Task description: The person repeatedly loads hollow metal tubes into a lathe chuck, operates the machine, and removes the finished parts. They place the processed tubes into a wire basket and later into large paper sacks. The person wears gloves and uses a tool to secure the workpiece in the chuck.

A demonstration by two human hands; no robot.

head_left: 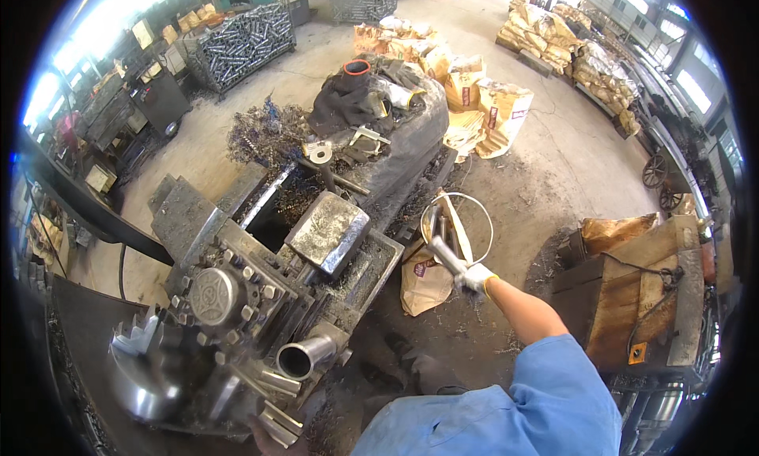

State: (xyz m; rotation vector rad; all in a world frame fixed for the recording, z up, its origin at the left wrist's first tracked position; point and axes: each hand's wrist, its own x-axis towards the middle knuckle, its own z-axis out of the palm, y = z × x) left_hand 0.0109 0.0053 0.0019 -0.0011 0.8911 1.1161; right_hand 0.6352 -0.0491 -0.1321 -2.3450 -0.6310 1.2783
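Observation:
My right hand, in a pale glove, reaches out to the right of the lathe. It is closed on the end of a short grey metal tube. Beneath the tube is an upright paper-lined container with a thin white hoop at its top. To the left, a hollow metal cylinder sticks out of the lathe's bolted tool post. The shiny lathe chuck looks smeared. At the lower edge a dark brownish shape lies by a ribbed metal piece; whether it is my left hand is unclear.
Dark cloths and an orange-rimmed cup lie on the lathe bed, beside tangled metal shavings. Paper sacks stand beyond. A wire bin of metal parts is far left. A brown-stained cabinet stands at right.

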